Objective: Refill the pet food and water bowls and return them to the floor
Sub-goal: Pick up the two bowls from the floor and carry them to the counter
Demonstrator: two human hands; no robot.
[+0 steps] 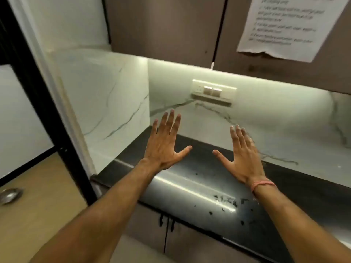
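Above the dark desk, two hands hover empty, fingers spread: left hand, right hand with one pink wristband. One metal bowl sits on the floor at left. One paper notice hangs on the cabinet, its writing too blurred to read.

We see a glossy black countertop speckled with dark spots, white marble backsplash with grey veins, brown upper cabinets, a white paper at upper right, a pink wristband, and a silver bowl on tan floor at lower left.
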